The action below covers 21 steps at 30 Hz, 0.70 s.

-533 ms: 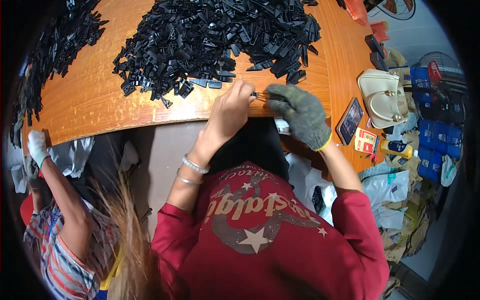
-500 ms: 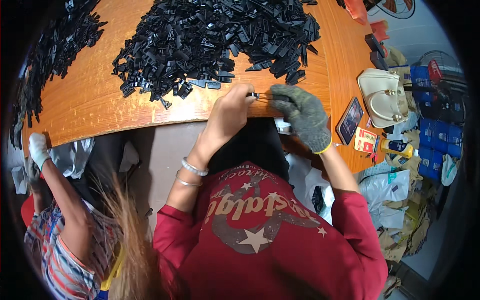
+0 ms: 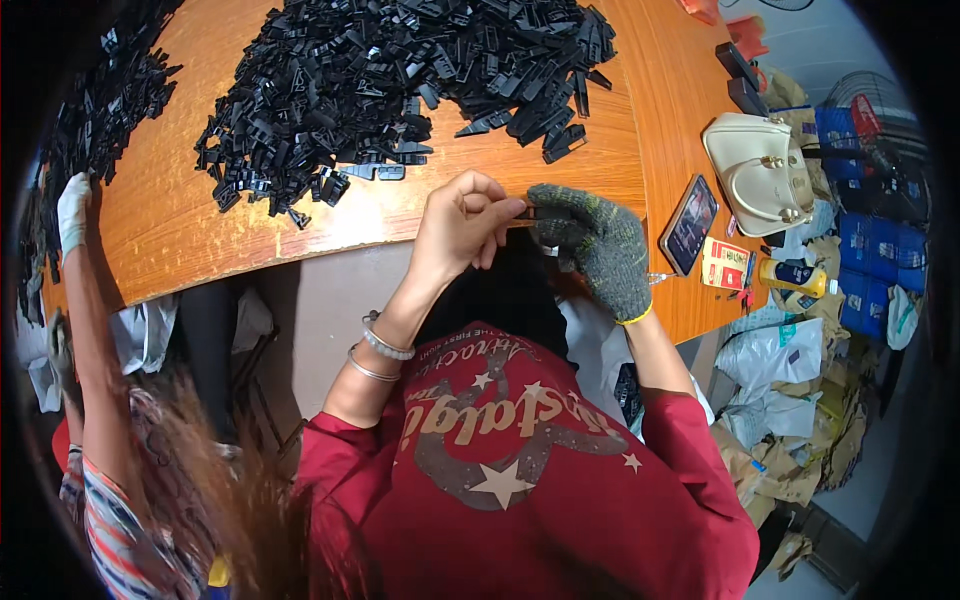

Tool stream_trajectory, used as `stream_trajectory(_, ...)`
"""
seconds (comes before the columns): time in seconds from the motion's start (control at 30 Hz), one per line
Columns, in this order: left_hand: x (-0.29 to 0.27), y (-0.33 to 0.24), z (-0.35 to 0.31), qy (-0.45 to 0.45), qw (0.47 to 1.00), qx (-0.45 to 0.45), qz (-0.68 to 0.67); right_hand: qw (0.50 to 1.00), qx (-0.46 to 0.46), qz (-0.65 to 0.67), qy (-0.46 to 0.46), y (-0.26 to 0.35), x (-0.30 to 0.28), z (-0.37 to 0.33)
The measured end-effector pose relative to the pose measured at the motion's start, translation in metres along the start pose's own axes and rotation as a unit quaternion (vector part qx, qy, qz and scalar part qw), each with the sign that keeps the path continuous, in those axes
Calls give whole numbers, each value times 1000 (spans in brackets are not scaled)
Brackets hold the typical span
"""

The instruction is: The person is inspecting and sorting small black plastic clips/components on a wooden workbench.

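Just over the table's near edge, my bare left hand [image 3: 462, 222] is closed, with the thumb tip and fingers at the near end of a small black plastic part [image 3: 533, 213]. My right hand [image 3: 600, 245], in a dark grey knit glove with a yellow cuff, grips that part from the other side. The glove's fingers hide much of it, so its full shape cannot be made out. Beyond my hands a large pile of black plastic parts [image 3: 340, 95] spreads over the wooden table [image 3: 400, 205].
A phone [image 3: 691, 225], a cream handbag [image 3: 760, 180] and a yellow-capped bottle [image 3: 797, 277] lie to the right. At the left, a co-worker's white-gloved hand [image 3: 74, 210] is at another pile of black parts [image 3: 105, 110]. Plastic bags [image 3: 770, 355] fill the right side below.
My left fingers have shifted on the part, with the thumb now stretched toward the glove. The gloved hand has turned slightly. The co-worker's white-gloved hand has moved up to the left pile.
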<state>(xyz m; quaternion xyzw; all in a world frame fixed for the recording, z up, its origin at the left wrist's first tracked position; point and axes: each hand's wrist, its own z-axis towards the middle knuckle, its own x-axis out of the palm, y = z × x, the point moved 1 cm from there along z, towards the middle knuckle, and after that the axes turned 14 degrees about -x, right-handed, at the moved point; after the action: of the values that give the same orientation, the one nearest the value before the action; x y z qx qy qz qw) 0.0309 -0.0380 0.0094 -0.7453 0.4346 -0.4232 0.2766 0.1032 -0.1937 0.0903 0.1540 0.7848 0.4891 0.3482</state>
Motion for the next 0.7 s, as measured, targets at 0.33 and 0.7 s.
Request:
stream_trajectory(0.33, 32, 17, 51, -154, 904, 273, 292, 963, -102, -209, -138, -76, -88, -124)
stream_trajectory(0.7, 44, 4, 79, -291, 739, 323, 514, 889, 142, -424, 94, -70, -101, -163)
